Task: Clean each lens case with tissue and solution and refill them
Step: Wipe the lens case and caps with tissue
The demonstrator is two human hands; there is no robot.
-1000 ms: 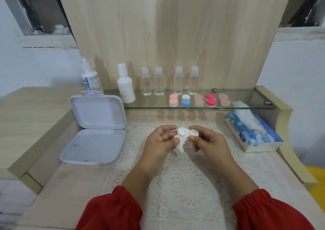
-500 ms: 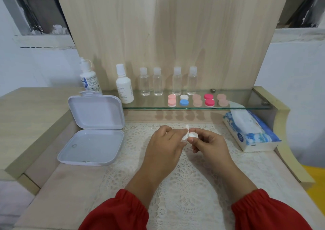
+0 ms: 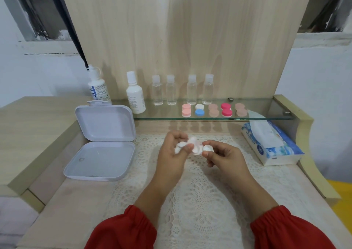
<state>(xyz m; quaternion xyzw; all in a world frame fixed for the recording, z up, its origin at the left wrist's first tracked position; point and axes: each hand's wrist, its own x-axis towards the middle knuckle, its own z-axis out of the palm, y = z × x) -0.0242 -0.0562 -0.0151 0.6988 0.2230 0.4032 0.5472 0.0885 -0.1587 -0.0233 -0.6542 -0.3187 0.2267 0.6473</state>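
- Wiping a white lens case (image 3: 200,149) with a wad of tissue (image 3: 182,145), a person worked above the lace mat (image 3: 190,201) near the desk's back edge.
- The left hand (image 3: 173,153) pinched the tissue against the case; the right hand (image 3: 224,157) gripped the case's right-hand cup between thumb and fingertips.
- The cleaning step appeared under way, with refilling yet to come.
- Next, judging by the layout, the solution bottle (image 3: 135,94) at the glass shelf's (image 3: 266,116) left end would be needed, while five capped cases (image 3: 213,110) waited along its front edge.
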